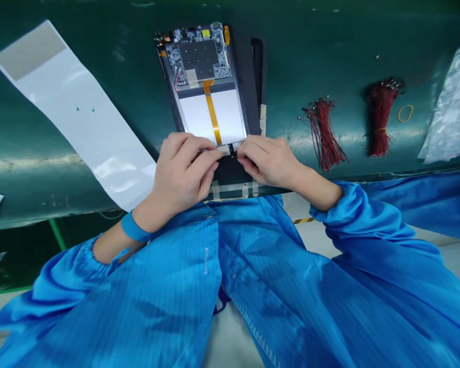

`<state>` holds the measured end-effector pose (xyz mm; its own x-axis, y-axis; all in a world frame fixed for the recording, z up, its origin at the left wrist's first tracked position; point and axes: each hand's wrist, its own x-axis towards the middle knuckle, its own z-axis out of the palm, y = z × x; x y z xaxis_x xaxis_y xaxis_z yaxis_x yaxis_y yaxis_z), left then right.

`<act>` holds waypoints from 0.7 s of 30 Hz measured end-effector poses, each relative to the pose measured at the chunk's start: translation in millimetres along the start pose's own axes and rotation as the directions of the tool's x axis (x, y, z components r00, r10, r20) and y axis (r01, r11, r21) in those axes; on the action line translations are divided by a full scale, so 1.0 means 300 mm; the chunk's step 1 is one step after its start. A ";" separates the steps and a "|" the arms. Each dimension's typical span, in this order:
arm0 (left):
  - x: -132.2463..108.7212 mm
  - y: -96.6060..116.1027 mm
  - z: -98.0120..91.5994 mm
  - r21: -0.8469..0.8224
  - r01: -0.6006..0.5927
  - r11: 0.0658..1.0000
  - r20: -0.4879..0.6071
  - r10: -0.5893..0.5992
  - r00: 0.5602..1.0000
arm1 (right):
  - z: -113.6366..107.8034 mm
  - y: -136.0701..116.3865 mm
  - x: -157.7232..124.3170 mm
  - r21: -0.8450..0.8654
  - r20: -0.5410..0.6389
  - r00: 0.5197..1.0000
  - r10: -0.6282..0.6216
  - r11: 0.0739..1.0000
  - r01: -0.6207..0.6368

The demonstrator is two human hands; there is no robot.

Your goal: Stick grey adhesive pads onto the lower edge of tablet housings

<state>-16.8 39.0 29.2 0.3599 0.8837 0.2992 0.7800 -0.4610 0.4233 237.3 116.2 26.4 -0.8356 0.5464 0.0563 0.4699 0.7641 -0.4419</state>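
Observation:
An opened tablet lies back-up on a dark jig on the green bench, showing its circuit board, a white battery and an orange flex strip. My left hand and my right hand meet at the tablet's near edge. Both pinch, fingers pressed together, at a small dark part beside the end of the orange strip. What exactly sits between the fingertips is too small to name.
A long white glossy strip lies across the bench at left. Two bundles of red wires and a yellow rubber band lie at right, beside a clear plastic bag. Blue sleeves fill the foreground.

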 end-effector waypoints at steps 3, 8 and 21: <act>-0.004 0.010 0.000 0.051 0.029 0.998 0.012 -0.029 0.999 | 0.002 -0.005 0.000 -0.009 -0.004 1.000 -0.007 1.000 0.007; -0.004 0.006 0.026 0.095 -0.078 0.992 -0.072 0.085 0.994 | -0.004 -0.009 0.007 -0.039 0.032 0.999 0.021 0.999 -0.019; -0.008 0.064 0.044 0.114 -0.121 0.986 0.070 0.113 0.991 | 0.003 -0.006 0.007 -0.121 -0.049 0.999 0.004 0.993 -0.009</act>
<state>4.1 29.2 25.4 0.4808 0.8293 0.2848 0.7842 -0.5520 0.2834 234.4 115.6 26.6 -0.8190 0.5653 0.0984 0.5088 0.7948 -0.3308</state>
